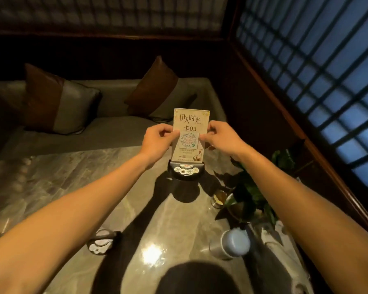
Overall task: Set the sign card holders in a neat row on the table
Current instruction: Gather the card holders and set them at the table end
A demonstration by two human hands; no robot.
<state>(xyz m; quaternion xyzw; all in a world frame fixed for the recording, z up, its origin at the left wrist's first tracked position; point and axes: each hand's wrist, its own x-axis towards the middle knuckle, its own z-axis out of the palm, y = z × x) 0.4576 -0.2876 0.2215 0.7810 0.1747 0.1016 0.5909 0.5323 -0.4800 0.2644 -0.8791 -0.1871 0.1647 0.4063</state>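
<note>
— Where did we have the sign card holder (189, 143)?

— Upright at the far middle of the table (77, 179); our left hand (156, 139) and right hand (220, 135) pinched its card edges, fingers closed on it.

— How should we have handled it?

— We judged: squeeze evenly; square the base; keep clear of the plant (253, 194) at right.

Both forearms bare to the frame edge; no sleeves visible. Left hand (157, 141) and right hand (221, 136): no rings, no watch.
</note>
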